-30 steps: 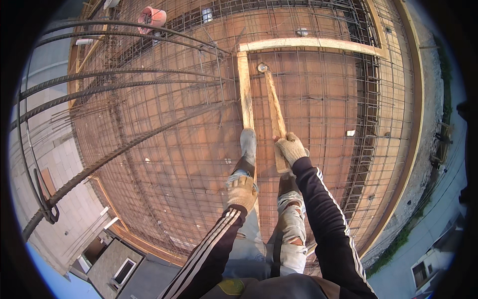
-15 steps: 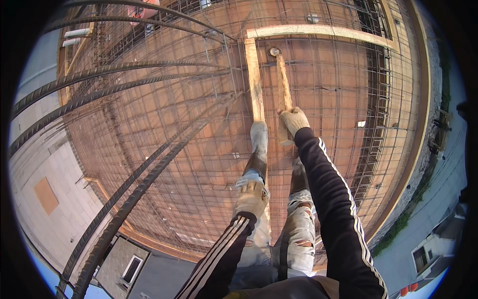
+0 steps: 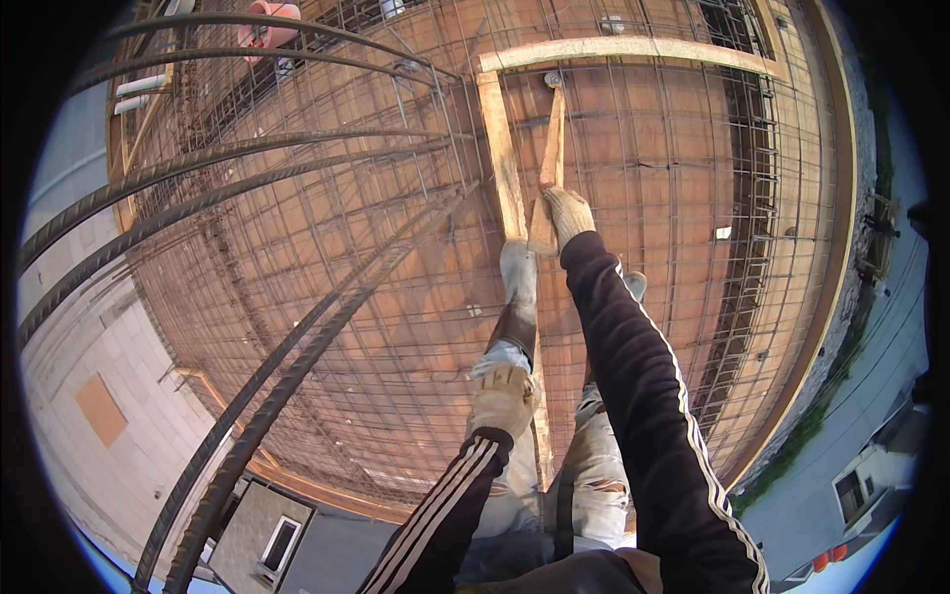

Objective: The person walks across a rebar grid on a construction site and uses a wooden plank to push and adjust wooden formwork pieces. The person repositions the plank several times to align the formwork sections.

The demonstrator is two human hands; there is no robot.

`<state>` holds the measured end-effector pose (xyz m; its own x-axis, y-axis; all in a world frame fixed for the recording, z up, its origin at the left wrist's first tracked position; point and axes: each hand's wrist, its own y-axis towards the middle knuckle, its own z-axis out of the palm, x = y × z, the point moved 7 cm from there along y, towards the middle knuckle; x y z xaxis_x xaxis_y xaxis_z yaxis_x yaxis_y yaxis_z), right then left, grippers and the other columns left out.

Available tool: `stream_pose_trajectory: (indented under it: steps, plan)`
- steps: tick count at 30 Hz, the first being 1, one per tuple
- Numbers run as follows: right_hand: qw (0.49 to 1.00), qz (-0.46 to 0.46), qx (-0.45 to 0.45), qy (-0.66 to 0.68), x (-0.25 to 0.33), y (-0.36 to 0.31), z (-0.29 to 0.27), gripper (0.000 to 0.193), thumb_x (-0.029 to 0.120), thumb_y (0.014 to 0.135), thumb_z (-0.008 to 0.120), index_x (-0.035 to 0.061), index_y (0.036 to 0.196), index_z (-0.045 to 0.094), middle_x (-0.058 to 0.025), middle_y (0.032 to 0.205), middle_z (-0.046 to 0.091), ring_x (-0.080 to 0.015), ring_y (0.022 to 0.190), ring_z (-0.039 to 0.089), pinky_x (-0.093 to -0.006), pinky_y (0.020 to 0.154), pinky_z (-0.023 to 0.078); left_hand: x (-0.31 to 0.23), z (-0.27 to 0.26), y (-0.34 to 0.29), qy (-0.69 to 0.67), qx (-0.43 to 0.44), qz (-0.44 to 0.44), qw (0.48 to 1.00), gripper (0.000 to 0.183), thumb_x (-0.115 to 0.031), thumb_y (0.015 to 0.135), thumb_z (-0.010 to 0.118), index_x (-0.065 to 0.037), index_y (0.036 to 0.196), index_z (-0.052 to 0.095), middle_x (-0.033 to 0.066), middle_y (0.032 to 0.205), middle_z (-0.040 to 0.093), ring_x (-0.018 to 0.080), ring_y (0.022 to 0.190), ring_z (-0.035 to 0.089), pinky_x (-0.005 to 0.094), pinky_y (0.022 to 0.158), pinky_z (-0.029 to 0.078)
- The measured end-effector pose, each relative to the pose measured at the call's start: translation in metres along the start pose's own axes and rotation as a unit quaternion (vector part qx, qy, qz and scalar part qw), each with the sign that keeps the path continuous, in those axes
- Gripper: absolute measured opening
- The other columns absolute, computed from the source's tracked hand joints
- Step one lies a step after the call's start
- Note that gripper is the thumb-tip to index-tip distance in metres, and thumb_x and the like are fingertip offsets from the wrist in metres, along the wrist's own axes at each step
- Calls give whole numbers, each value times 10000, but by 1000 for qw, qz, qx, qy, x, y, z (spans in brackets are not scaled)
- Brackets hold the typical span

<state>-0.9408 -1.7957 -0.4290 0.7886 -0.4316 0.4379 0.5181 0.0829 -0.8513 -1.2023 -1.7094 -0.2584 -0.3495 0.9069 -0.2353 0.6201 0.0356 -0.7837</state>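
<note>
In a pale work glove, my right hand is closed round a narrow length of wood, which points away from me. A wider wooden part shows just below that hand, close to my left boot. At the far tip sits a small round, greyish thing; whether it is joined to the wood I cannot tell. My left hand, also gloved, rests on my left knee with its fingers laid over the torn jeans. The left boot stands at the near end of a wooden board.
Thick ribbed rebars slant across the left side. Steel mesh covers the brown panels underfoot. Another board crosses at the far side, and a pinkish bucket lies far left. A wooden form edge curves along the right.
My right hand has moved left and slightly farther away with the wood, bringing its near end beside the left boot. The tip of my right boot now shows. My left hand stays at the knee.
</note>
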Motion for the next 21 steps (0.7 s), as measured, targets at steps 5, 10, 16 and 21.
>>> stream_pose_trajectory:
  steps: [5, 10, 16, 21]
  plan:
    - [1000, -14, -10, -1, -18, 15, 1, 405, 346, 932, 816, 29, 1025, 582, -127, 812, 665, -264, 641, 712, -415, 563, 604, 0, 1, -1, 19, -30, 20, 999, 458, -283, 863, 725, -109, 1274, 618, 131, 1325, 634, 343, 1207, 619, 501, 1050, 459]
    - [995, 22, -2, 92, -23, 14, 23, 314, 318, 987, 748, 48, 1009, 590, -146, 829, 690, -266, 623, 708, -405, 539, 605, -2, -1, 0, 15, -52, 37, 998, 444, -288, 853, 739, -108, 1245, 636, 128, 1286, 651, 329, 1184, 628, 486, 1031, 465]
    - [955, 23, 65, 288, 12, 19, 70, 455, 349, 977, 759, 21, 1201, 538, -154, 840, 665, -281, 690, 707, -404, 608, 642, -6, -7, -1, 20, -102, 72, 992, 463, -350, 810, 797, -63, 1144, 657, 146, 1178, 665, 354, 1136, 630, 496, 1013, 490]
    - [966, 23, 60, 251, 16, 4, 65, 452, 379, 986, 742, 29, 1201, 552, -150, 842, 677, -271, 695, 704, -402, 627, 647, -2, -1, 1, 12, -51, 49, 997, 499, -267, 834, 770, -76, 1274, 630, 142, 1322, 636, 347, 1201, 612, 484, 1034, 483]
